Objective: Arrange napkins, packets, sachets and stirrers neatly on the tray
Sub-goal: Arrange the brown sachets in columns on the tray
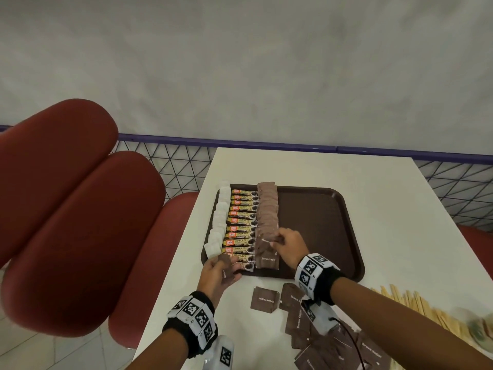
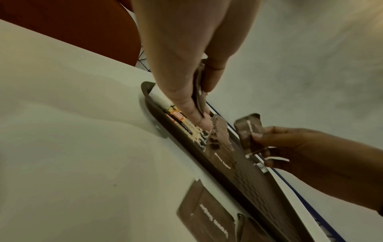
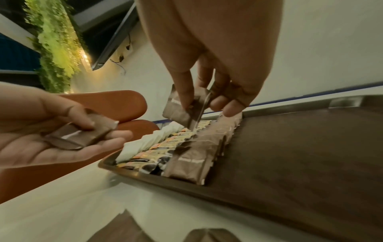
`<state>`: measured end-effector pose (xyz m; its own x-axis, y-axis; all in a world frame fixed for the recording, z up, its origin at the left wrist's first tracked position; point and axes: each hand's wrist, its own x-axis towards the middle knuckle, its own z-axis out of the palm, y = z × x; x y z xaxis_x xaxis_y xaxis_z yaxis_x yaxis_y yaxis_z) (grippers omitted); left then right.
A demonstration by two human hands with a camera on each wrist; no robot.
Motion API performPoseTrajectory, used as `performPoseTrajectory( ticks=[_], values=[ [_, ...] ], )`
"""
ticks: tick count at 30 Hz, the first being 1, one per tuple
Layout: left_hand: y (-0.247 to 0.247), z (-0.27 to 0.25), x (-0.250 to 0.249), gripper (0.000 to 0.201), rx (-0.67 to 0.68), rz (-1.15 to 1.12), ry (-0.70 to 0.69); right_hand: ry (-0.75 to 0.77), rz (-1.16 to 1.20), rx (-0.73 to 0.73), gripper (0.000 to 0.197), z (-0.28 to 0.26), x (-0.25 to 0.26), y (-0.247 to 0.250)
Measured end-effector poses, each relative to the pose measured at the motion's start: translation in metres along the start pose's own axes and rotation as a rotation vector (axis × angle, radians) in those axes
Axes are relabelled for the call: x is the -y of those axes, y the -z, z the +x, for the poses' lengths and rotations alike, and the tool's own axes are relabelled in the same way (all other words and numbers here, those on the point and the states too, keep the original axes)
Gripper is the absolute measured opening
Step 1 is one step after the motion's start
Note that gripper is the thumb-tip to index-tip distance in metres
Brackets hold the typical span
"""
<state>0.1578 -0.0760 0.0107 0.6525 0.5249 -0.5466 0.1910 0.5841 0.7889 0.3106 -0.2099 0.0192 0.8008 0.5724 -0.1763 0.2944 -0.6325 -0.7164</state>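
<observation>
The right forearm (image 1: pixel 400 313) covers part of the loose sachets (image 1: pixel 262 300) on the table (image 1: pixel 346 172), so their count cannot be told, and the pile runs off the head view's bottom edge. The stirrers (image 1: pixel 416 303) at the right are blurred and cut by that edge. In the left wrist view the left hand (image 2: pixel 186 65) hides most of the tray's (image 2: pixel 238 185) rows, and print on the packets (image 1: pixel 241 225) is mostly too small to read.
</observation>
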Motion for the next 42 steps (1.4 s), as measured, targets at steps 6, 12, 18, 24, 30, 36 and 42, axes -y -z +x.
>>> performPoseTrajectory(
  ticks=[6, 12, 18, 24, 30, 36, 42],
  values=[
    [0.011, 0.000, 0.000, 0.015, -0.054, -0.007, -0.029, -0.071, -0.240, 0.148, 0.023, 0.003, -0.015, 0.001],
    [0.014, 0.001, 0.000, 0.022, -0.049, 0.041, -0.029, -0.031, -0.454, 0.239, 0.031, 0.002, -0.010, -0.017],
    [0.018, 0.003, -0.002, 0.024, -0.040, 0.077, -0.021, 0.077, -0.691, 0.187, 0.033, 0.002, -0.007, -0.027],
    [0.018, 0.002, -0.002, 0.029, -0.009, 0.141, -0.036, 0.117, -0.723, 0.087, 0.045, 0.000, -0.006, -0.027],
    [0.011, 0.001, -0.005, 0.033, -0.033, 0.186, -0.063, 0.132, -0.612, -0.041, 0.042, -0.007, -0.002, -0.021],
    [-0.002, -0.003, -0.007, 0.017, -0.004, 0.317, -0.114, 0.239, -0.375, 0.059, 0.039, -0.013, 0.022, -0.011],
    [-0.014, -0.010, -0.009, 0.018, 0.078, 0.338, -0.096, 0.380, -0.209, 0.185, 0.024, -0.021, 0.031, -0.018]
  ],
)
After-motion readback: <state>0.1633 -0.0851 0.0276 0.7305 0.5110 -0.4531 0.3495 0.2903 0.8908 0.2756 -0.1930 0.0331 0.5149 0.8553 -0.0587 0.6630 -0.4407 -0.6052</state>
